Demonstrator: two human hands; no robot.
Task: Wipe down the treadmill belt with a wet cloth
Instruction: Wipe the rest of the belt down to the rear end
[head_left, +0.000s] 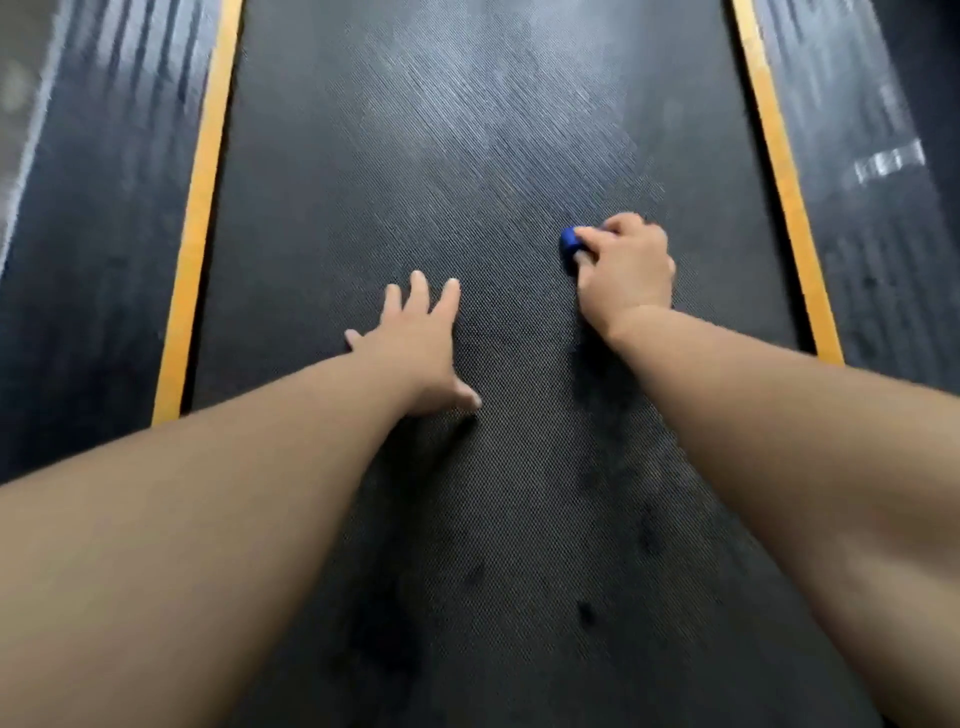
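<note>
The black textured treadmill belt (483, 171) runs away from me down the middle of the view. My right hand (626, 265) is closed on a small bunched blue cloth (570, 244) and presses it onto the belt right of centre. Only the cloth's left end shows past my fingers. My left hand (415, 345) lies flat on the belt left of centre, fingers spread, holding nothing. Dark damp patches (587, 613) mark the belt nearer to me.
Yellow strips (200, 218) (779, 171) border the belt on both sides. Outside them lie dark ribbed side rails (98, 223) (872, 223). The picture is slightly motion-blurred.
</note>
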